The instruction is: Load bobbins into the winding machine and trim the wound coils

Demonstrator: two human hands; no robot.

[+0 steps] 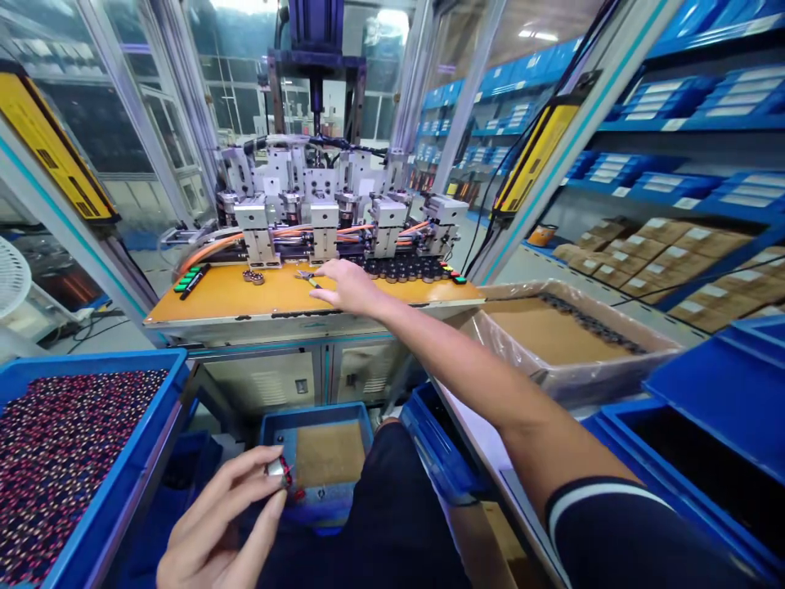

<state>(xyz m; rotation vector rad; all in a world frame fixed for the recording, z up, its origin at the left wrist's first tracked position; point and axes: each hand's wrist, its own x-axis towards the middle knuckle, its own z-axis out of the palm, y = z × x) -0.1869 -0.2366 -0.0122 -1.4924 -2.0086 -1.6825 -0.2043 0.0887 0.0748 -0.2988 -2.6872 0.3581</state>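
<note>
My left hand (230, 523) is low in the foreground, with a small motor stator (279, 470) pinched between thumb and fingers. The stator has a silvery side and red windings. My right hand (348, 286) reaches far forward over the orange worktop (275, 301), thumb and fingers apart. Between its fingertips, on the worktop, lie small pliers (307, 278); no firm grip on them shows. A few round parts (253, 276) sit to the left of the pliers. Several dark round parts (408, 270) stand in rows to the right of my right hand.
A machine with metal clamp blocks (324, 229) stands behind the worktop. At left is a blue tray (177, 368) full of red-and-copper parts. A plastic-lined carton (552, 327) stands at right, a blue bin (366, 417) below. Yellow light-curtain posts (536, 155) flank the station.
</note>
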